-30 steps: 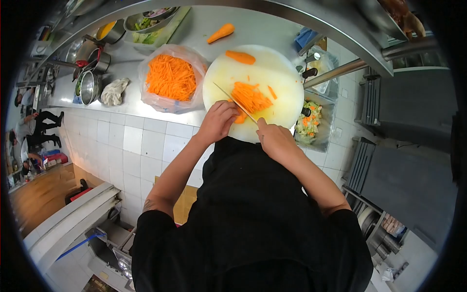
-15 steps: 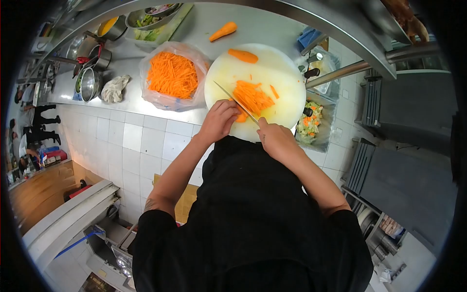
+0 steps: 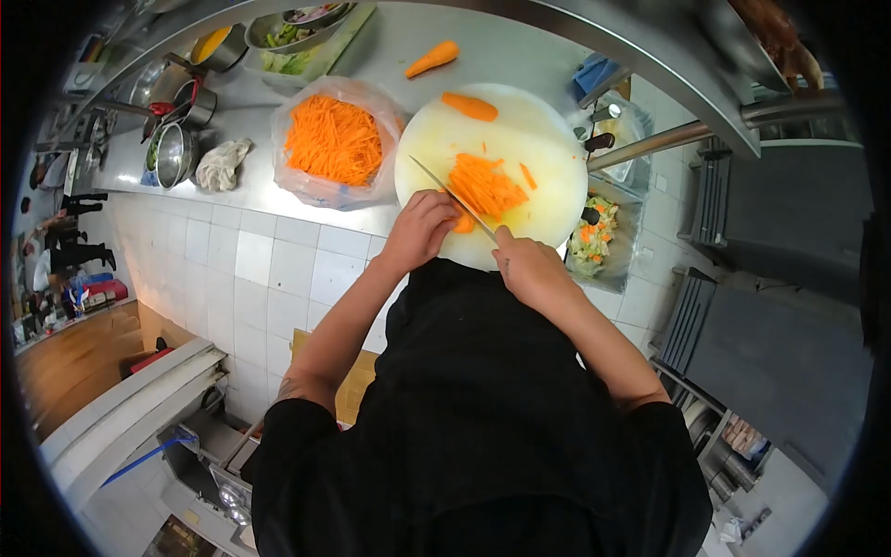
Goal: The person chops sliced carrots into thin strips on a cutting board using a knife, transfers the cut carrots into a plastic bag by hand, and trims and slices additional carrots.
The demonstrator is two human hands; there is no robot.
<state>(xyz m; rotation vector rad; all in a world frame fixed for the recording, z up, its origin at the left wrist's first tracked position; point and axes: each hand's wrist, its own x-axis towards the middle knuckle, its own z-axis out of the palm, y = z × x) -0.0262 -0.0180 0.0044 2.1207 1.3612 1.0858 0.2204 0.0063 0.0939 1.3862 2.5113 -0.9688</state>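
On the round white cutting board [image 3: 548,148], my right hand [image 3: 529,265] is closed around the handle of a knife [image 3: 444,188]. Its blade slants up and left, just beside the fingers of my left hand [image 3: 419,227]. Those fingers are curled down on a piece of carrot [image 3: 463,222], which they partly cover. Right of the blade lies a heap of thin carrot slices [image 3: 487,184]. A larger carrot piece [image 3: 470,107] rests near the board's far edge.
Shredded carrot fills a clear plastic bag [image 3: 283,153] left of the board. A whole carrot [image 3: 432,58] lies behind it. Further left are a crumpled cloth [image 3: 223,164] and metal pots [image 3: 174,156]. A bin of vegetable scraps [image 3: 594,237] stands at right, below a metal rail [image 3: 650,141].
The view has shifted very slightly, so the board and bag sit a little further right. Both hands, the knife and the carrot look almost the same as before.
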